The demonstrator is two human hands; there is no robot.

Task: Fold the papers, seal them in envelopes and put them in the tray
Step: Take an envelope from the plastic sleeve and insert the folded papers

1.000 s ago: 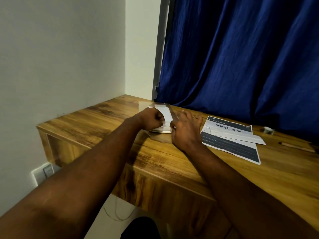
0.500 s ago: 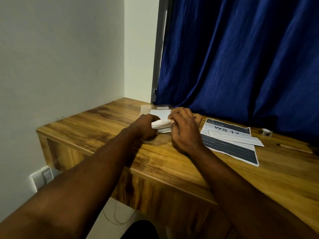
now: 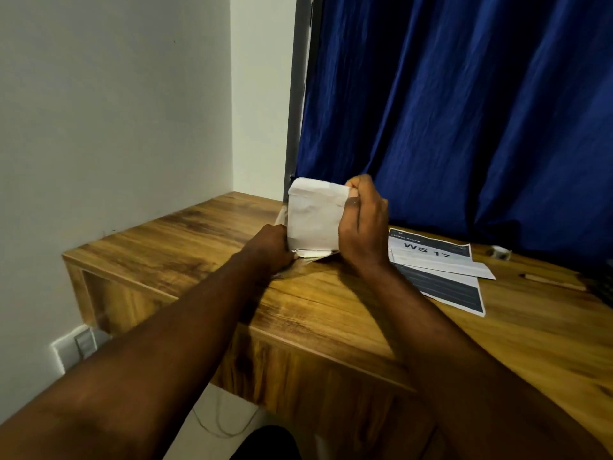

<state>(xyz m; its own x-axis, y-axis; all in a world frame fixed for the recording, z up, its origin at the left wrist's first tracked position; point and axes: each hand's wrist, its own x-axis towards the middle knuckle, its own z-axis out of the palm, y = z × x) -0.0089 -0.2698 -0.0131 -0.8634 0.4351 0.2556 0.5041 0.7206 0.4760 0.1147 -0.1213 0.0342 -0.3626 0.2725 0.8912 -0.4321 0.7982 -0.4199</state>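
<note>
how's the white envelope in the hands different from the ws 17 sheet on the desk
The white envelope is held upright off the desk by both hands; the WS 17 sheet lies flat on it, untouched. The envelope looks plain, while the sheet carries dark print and bands. Both are paper.

We see a blue curtain (image 3: 464, 111) hanging beyond the hands, a pencil (image 3: 552, 281) lying on the wooden table (image 3: 315, 313) far to their right, and a wall socket (image 3: 84, 343) below left.
</note>
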